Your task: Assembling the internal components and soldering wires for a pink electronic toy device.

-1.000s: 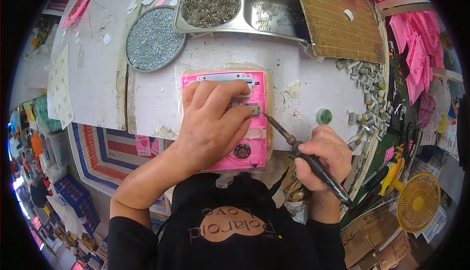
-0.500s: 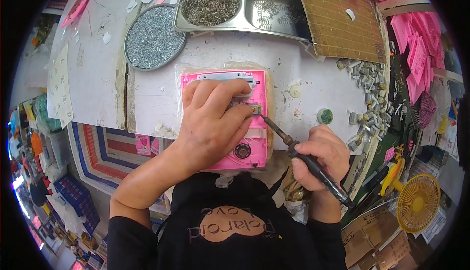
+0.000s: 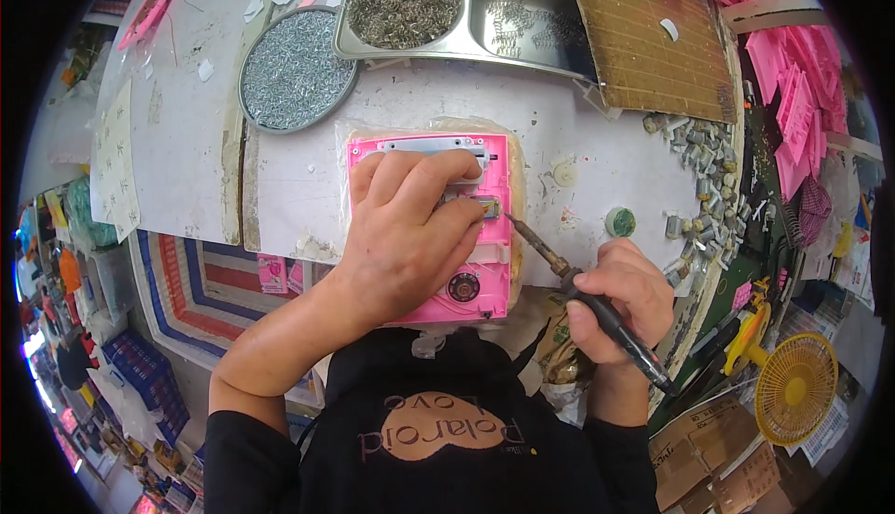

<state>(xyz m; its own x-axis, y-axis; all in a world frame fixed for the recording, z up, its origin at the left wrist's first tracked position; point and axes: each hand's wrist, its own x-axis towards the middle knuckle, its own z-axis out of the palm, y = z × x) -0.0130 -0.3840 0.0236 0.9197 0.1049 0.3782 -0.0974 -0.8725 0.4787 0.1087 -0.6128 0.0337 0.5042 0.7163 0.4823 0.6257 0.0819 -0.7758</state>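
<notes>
A pink plastic casing point(image 3: 497, 276) lies on a plastic-wrapped pad point(image 3: 519, 169) in front of me. My left hand point(image 3: 396, 216) rests over it, fingers bent and thumb against a small metal part, apparently a motor point(image 3: 490, 206), seated in the casing. The palm side and much of the casing are hidden. Wrapped around the black handle of a soldering iron point(image 3: 606, 314), my right hand point(image 3: 626, 300) keeps it tilted. The iron's tip stands just right of the motor, slightly apart from it. Below, a round black part point(image 3: 462, 287) sits in the casing.
A round tray of small screws point(image 3: 298, 71) and a steel tray of springs point(image 3: 401, 6) stand at the back. Several loose motors point(image 3: 704, 178) lie along the right edge, near a small green-filled cup point(image 3: 620, 222). A brown board point(image 3: 653, 39) overlaps the steel tray. A yellow fan point(image 3: 795, 386) stands lower right.
My right hand has drawn the soldering iron slightly right, taking its tip off the motor's end. My left hand stays almost in place.
</notes>
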